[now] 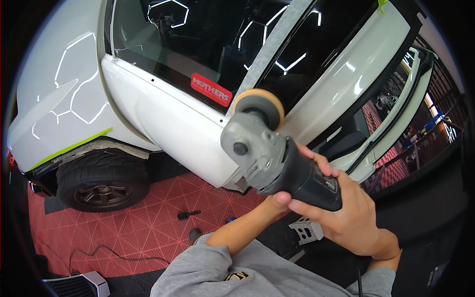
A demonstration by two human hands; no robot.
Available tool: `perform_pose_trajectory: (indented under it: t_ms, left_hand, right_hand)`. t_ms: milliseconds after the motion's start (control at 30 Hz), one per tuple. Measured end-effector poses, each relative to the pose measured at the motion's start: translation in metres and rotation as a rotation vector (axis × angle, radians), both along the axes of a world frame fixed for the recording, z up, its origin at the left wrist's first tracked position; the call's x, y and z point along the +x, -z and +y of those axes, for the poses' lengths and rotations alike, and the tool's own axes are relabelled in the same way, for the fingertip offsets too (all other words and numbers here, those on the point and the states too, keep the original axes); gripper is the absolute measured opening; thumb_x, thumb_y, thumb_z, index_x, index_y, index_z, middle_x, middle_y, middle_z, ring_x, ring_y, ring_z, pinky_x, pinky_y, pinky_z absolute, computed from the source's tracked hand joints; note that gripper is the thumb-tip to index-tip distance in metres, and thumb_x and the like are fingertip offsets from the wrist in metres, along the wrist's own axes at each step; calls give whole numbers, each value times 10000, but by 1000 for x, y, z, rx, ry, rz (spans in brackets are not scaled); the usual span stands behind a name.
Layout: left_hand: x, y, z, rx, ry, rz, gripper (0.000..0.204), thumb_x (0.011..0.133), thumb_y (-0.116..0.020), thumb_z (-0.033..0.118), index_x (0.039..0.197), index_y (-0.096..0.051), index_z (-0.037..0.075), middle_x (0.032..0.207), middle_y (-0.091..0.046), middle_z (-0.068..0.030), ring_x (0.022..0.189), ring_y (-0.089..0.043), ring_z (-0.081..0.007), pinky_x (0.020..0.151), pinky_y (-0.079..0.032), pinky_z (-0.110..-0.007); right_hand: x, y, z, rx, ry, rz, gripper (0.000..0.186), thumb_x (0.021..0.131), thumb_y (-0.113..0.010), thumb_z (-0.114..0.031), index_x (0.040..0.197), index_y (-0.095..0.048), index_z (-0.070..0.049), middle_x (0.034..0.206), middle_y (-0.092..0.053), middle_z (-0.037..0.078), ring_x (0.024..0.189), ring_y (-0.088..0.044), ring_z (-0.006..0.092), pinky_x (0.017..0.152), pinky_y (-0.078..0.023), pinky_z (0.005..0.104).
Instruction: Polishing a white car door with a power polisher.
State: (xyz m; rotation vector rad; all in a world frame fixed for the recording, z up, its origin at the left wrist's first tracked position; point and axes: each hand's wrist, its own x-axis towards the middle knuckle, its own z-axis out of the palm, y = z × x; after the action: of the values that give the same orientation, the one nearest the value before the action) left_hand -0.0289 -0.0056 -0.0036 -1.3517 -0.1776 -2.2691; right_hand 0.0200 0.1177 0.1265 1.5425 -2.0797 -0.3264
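The white car body [168,119] fills the far side of my view, and its open white door [346,79] stands at the right, with a dark gap between door and body. On the left the black tyre with a dark wheel [101,183] rests on the red tiled floor [143,227]. The floor between the car and me is mostly free; only a small black tool [188,215] and a thin black cable [109,252] lie there.

My right hand [346,213] is closed around the black handle of the grey electric polishing machine [277,163]. My left hand [279,200] is below the machine body and mostly hidden; I see only a fingertip touching it, so I cannot tell how it grips.

The machine is in the middle, raised before me. Its round orange foam pad [260,106] points far, at the door edge near the dark side window [198,44]; whether it touches I cannot tell.
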Motion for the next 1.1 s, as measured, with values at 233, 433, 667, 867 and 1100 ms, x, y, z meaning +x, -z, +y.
perform_pose_trajectory:
  t_ms: [233, 433, 667, 867, 1100]
  left_hand:
    - [14, -53, -8, -158, 82, -147, 745, 758, -764, 391, 1303, -382, 57, 1104, -564, -176, 1044, -568, -261, 901, -474, -378]
    - [24, -18, 5, -62, 60, -221, 733, 763, -761, 393, 1296, -373, 72, 1082, -565, -170, 1044, -568, -255, 896, -481, -371]
    - [28, -45, -11, -250, 22, -358, 857, 703, -784, 518, 1299, -356, 74, 1082, -546, -208, 1087, -574, -330, 951, -489, -440]
    - [36, -85, -15, -183, -35, -495, 607, 753, -792, 110, 1248, -459, -3, 1135, -576, -86, 1046, -563, -159, 930, -447, -299]
    - [39, -56, -17, 152, -829, -729, 1172, 565, -926, 322, 1366, -119, 38, 1279, -272, -116, 1240, -312, -237, 1011, -340, -389]
  right_hand:
    - [14, -24, -2, -148, 80, -218, 656, 618, -712, 35, 1166, -632, -316, 1259, -496, 264, 1085, -594, 434, 826, -545, 419]
    - [15, -4, 5, -83, 75, -266, 692, 645, -716, -8, 1214, -608, -388, 1143, -525, 237, 995, -610, 385, 751, -556, 395]
    - [8, -17, 6, -146, 28, -274, 710, 653, -708, 56, 1231, -576, -335, 1232, -513, 257, 985, -628, 424, 773, -545, 404]
    - [-3, -29, 0, -305, -29, -132, 910, 645, -688, 107, 1397, -405, -322, 1228, -521, 237, 982, -609, 452, 765, -532, 419]
    - [-12, -10, 1, -402, -83, -171, 709, 597, -724, 40, 1168, -632, -371, 1124, -525, 185, 844, -631, 346, 654, -545, 377]
